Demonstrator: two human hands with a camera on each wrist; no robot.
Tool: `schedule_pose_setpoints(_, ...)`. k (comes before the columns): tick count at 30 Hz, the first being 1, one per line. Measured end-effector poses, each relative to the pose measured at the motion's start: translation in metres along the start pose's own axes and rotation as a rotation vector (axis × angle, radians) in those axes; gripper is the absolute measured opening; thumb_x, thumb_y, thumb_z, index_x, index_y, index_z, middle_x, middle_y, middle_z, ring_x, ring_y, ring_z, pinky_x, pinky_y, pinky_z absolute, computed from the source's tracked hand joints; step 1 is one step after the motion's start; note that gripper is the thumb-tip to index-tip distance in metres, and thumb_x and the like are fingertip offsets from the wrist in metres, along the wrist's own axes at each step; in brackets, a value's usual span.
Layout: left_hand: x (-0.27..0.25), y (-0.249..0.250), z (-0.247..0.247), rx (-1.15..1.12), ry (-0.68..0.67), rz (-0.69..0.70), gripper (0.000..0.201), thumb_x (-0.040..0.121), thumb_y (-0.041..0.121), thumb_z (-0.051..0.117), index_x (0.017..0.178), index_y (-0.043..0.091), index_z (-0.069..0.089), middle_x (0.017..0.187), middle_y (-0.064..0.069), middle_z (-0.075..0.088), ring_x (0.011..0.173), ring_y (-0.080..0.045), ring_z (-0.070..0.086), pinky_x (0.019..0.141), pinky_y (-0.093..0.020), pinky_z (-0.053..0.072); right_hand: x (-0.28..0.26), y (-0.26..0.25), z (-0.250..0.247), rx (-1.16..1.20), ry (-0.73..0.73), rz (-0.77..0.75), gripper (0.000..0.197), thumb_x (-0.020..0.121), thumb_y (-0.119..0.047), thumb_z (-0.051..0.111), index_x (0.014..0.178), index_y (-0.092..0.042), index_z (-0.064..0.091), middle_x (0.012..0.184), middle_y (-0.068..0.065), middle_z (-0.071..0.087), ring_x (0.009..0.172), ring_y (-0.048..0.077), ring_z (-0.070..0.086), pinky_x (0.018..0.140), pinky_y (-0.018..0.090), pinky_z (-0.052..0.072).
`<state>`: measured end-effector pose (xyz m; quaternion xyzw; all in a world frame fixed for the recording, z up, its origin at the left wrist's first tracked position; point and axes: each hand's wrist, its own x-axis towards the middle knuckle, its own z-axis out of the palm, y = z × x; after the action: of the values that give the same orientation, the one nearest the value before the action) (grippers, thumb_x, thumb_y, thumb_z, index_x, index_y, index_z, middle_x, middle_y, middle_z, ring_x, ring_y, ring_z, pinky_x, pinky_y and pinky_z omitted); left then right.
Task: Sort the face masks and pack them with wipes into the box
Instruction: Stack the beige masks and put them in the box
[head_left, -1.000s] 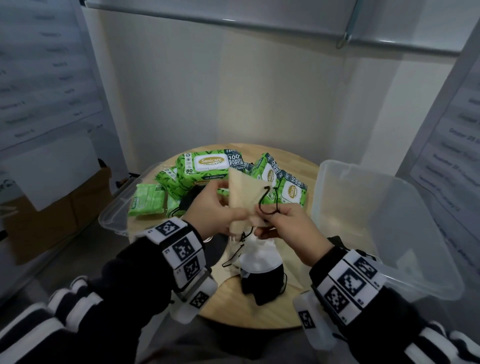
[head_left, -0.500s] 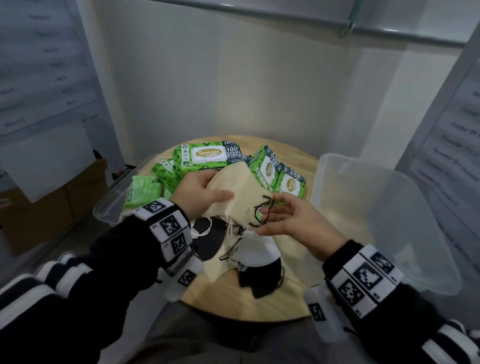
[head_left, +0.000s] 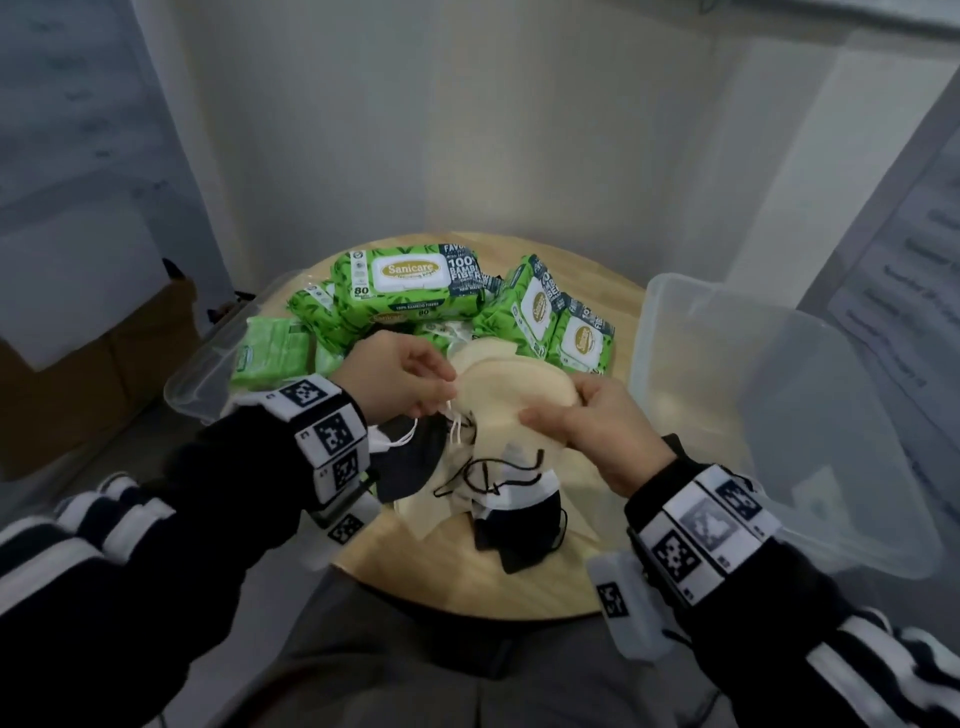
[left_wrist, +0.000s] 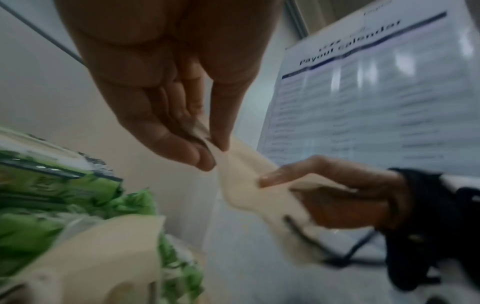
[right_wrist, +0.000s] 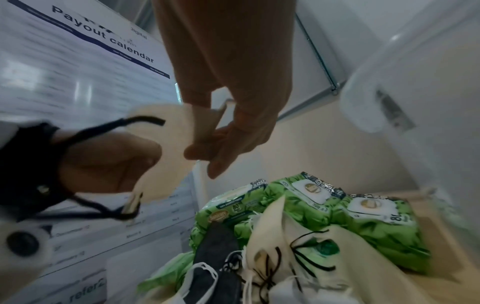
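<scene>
Beige mask (head_left: 498, 400), held up over the worktop (head_left: 452, 577) between both hands, hangs just above the loose heap of other masks (head_left: 511, 506). Left hand (head_left: 392, 376) pinches its near-left edge between thumb and fingertips, by the white ear loops; right hand (head_left: 597, 426) grips the opposite edge, thumb on top and fingers curled beneath. In the right wrist view a dark ear loop (right_wrist: 103, 127) trails off the mask.

It looks feather-light and limp, so it should sag and fold wherever it is unsupported. Taking it by the two side edges, as now, seems the best way to keep it flat; the cords are likely to snag on the tangled loops below.

Green packs of wipes (head_left: 410, 283) crowd the far side of the worktop. Clear plastic box (head_left: 779, 415) stands to the right, its rim near the right hand; a clear lid (head_left: 197, 374) lies at the left edge.
</scene>
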<state>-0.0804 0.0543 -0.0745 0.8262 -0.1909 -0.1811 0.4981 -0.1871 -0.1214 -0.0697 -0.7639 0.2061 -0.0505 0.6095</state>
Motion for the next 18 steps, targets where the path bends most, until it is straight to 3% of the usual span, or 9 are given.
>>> schedule_pose_setpoints(2, 0.01, -0.024, -0.001, 0.124, 0.005, -0.099, 0.015, 0.074, 0.003, 0.076, 0.074, 0.014, 0.065, 0.067, -0.008, 0.065, 0.054, -0.014, 0.06, 0.062, -0.028, 0.056, 0.003, 0.003, -0.004, -0.056, 0.014, -0.019, 0.019, 0.077, 0.009, 0.067, 0.074, -0.009, 0.064, 0.07, 0.005, 0.062, 0.058, 0.006, 0.059, 0.055, 0.016, 0.047)
schedule_pose_setpoints(5, 0.021, -0.054, 0.006, 0.449, -0.082, -0.223, 0.021, 0.068, 0.016, 0.082, 0.082, 0.016, 0.066, 0.086, -0.003, 0.067, 0.076, -0.019, 0.062, 0.075, -0.028, 0.051, 0.01, 0.011, -0.005, -0.153, 0.005, 0.032, 0.023, 0.083, 0.009, 0.051, 0.072, -0.006, 0.064, 0.074, 0.012, 0.058, 0.068, 0.018, 0.054, 0.062, 0.025, 0.042)
schedule_pose_setpoints(8, 0.028, -0.069, 0.022, 0.805, -0.183, -0.282, 0.057, 0.067, 0.044, 0.08, 0.108, 0.011, 0.058, 0.112, -0.003, 0.059, 0.101, -0.023, 0.057, 0.081, -0.029, 0.046, 0.016, 0.023, -0.001, -0.307, -0.1, 0.135, 0.03, 0.083, 0.009, 0.039, 0.081, -0.004, 0.067, 0.074, 0.009, 0.059, 0.067, 0.019, 0.051, 0.053, 0.018, 0.038)
schedule_pose_setpoints(10, 0.033, -0.076, 0.032, 0.937, -0.12, -0.316, 0.087, 0.06, 0.06, 0.077, 0.124, 0.01, 0.045, 0.126, -0.012, 0.047, 0.113, -0.029, 0.049, 0.091, -0.035, 0.043, 0.018, 0.029, 0.003, -0.294, -0.142, 0.162, 0.035, 0.08, 0.013, 0.035, 0.077, -0.005, 0.065, 0.07, 0.004, 0.06, 0.064, 0.013, 0.052, 0.048, 0.011, 0.038)
schedule_pose_setpoints(12, 0.037, -0.08, 0.041, 0.981, -0.08, -0.324, 0.107, 0.055, 0.066, 0.077, 0.134, 0.011, 0.031, 0.135, -0.018, 0.035, 0.122, -0.035, 0.038, 0.098, -0.041, 0.038, 0.019, 0.034, 0.007, -0.266, -0.12, 0.175, 0.038, 0.08, 0.015, 0.034, 0.073, -0.007, 0.064, 0.071, 0.005, 0.061, 0.067, 0.013, 0.054, 0.05, 0.009, 0.041)
schedule_pose_setpoints(14, 0.039, -0.082, 0.044, 0.979, -0.069, -0.304, 0.101, 0.059, 0.058, 0.078, 0.133, 0.011, 0.029, 0.133, -0.019, 0.033, 0.122, -0.036, 0.036, 0.097, -0.041, 0.037, 0.022, 0.037, 0.008, -0.259, -0.066, 0.179, 0.039, 0.079, 0.016, 0.034, 0.069, -0.009, 0.062, 0.072, 0.006, 0.061, 0.07, 0.016, 0.055, 0.058, 0.014, 0.044)
schedule_pose_setpoints(16, 0.04, -0.08, 0.042, 0.949, -0.066, -0.286, 0.076, 0.071, 0.039, 0.075, 0.128, 0.009, 0.035, 0.129, -0.018, 0.037, 0.118, -0.035, 0.041, 0.091, -0.039, 0.041, 0.025, 0.038, 0.009, -0.265, -0.016, 0.174, 0.038, 0.076, 0.016, 0.035, 0.064, -0.01, 0.06, 0.072, 0.009, 0.06, 0.074, 0.022, 0.054, 0.069, 0.025, 0.044)
schedule_pose_setpoints(18, 0.042, -0.076, 0.035, 0.91, -0.045, -0.242, 0.045, 0.083, 0.023, 0.065, 0.122, 0.007, 0.049, 0.121, -0.017, 0.051, 0.109, -0.033, 0.052, 0.085, -0.036, 0.045, 0.026, 0.036, 0.011, -0.261, 0.014, 0.176, 0.037, 0.077, 0.015, 0.035, 0.063, -0.012, 0.055, 0.069, 0.007, 0.055, 0.073, 0.021, 0.05, 0.067, 0.026, 0.04)
